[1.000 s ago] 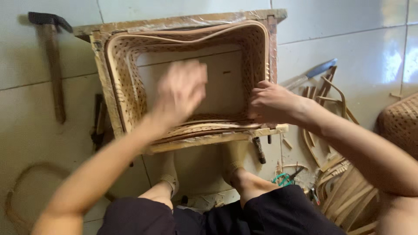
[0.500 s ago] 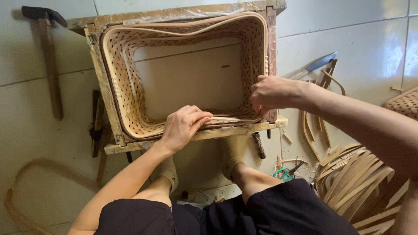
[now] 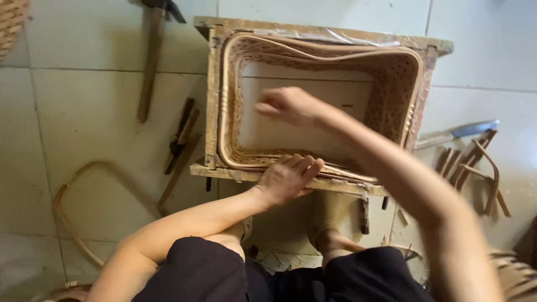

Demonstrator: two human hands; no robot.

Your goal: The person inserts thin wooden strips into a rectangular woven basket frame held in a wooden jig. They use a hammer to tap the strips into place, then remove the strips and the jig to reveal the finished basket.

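Woven cane basket (image 3: pixel 391 84) sits inside its wooden frame (image 3: pixel 212 112) on the tiled floor (image 3: pixel 84 100).
Head view: my left hand (image 3: pixel 288 179) lies flat, fingers spread, pressing the near rim; my right hand (image 3: pixel 288 105) hovers loosely curled over the opening, holding nothing. I'd judge the basket light, springy, best gripped at the stiff rim.
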